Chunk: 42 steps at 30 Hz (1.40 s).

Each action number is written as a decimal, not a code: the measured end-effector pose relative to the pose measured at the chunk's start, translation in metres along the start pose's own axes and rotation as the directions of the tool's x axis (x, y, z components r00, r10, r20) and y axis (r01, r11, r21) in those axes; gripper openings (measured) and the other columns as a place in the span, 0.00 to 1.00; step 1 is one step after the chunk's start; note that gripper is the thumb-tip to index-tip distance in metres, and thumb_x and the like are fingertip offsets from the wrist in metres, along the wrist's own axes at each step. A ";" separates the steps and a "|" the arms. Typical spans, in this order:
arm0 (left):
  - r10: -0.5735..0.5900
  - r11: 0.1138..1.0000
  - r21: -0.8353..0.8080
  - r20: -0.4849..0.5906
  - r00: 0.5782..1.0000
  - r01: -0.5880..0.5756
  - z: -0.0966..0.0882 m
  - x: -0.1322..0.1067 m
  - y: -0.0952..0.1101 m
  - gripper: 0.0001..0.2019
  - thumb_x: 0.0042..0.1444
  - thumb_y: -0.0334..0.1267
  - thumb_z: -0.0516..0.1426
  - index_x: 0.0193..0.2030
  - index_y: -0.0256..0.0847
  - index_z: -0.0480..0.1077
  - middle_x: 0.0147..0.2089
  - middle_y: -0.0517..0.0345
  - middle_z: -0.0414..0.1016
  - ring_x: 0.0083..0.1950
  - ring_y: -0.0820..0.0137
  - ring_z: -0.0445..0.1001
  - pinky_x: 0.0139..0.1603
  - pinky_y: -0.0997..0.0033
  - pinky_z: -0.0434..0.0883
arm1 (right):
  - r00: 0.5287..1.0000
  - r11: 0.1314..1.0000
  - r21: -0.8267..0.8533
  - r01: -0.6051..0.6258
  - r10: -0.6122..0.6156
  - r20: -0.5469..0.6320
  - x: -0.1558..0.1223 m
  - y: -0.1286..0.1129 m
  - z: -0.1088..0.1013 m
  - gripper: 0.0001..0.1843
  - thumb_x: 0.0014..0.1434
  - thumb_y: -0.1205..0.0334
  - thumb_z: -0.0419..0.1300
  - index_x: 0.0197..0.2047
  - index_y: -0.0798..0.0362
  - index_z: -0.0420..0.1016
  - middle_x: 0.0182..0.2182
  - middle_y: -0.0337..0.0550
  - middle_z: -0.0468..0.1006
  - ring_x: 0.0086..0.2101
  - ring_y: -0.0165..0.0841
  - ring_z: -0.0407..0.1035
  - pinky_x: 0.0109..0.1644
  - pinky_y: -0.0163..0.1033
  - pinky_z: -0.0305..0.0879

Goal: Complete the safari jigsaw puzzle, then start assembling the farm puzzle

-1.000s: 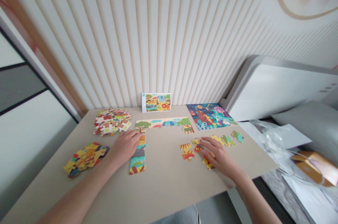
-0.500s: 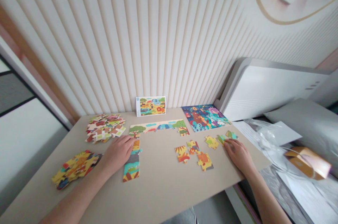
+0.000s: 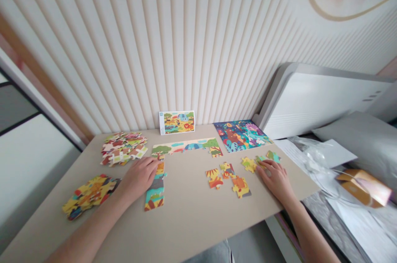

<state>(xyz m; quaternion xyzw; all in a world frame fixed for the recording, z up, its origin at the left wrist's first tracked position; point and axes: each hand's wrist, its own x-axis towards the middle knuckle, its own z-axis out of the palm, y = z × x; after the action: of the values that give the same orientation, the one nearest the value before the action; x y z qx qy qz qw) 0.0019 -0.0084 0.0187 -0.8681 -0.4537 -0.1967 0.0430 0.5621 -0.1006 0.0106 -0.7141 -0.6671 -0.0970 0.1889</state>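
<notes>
My left hand (image 3: 138, 177) lies flat on the beige table (image 3: 192, 217), its fingertips against a joined column of puzzle pieces (image 3: 154, 192). That column runs down from a joined top row (image 3: 186, 146). My right hand (image 3: 275, 178) rests palm down, fingers spread over a green and yellow piece (image 3: 259, 161), beside another green piece (image 3: 273, 156). Several loose yellow and orange pieces (image 3: 240, 186) lie between my hands. A picture card (image 3: 176, 121) leans on the ribbed wall.
Two heaps of pieces lie at the left, one far (image 3: 122, 148) and one near (image 3: 88, 190). A finished blue puzzle (image 3: 240, 135) sits at the back right. Past the table's right edge are a white appliance (image 3: 325, 101), plastic wrap (image 3: 313, 157) and an orange box (image 3: 362, 186).
My right hand went from the yellow pieces near the middle out to the green pieces at the right, then drew slightly back. My left hand stayed on the column.
</notes>
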 end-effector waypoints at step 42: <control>-0.044 0.999 -0.023 -0.001 0.999 0.044 -0.016 0.002 0.023 0.14 0.65 0.29 0.50 0.48 0.43 0.74 0.46 0.50 0.74 0.51 0.60 0.71 0.55 0.57 0.69 | 0.831 0.771 0.441 0.460 -0.549 0.093 -0.007 -0.200 -0.037 0.22 0.63 0.49 0.62 0.59 0.42 0.73 0.54 0.50 0.73 0.54 0.46 0.68 0.60 0.55 0.63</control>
<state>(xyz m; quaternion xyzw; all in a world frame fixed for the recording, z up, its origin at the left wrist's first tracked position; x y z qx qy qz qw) 0.0167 -0.0244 0.0369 -0.8582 -0.4703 -0.2036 0.0289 0.3675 -0.1140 0.0693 -0.4594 -0.8565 0.0725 0.2237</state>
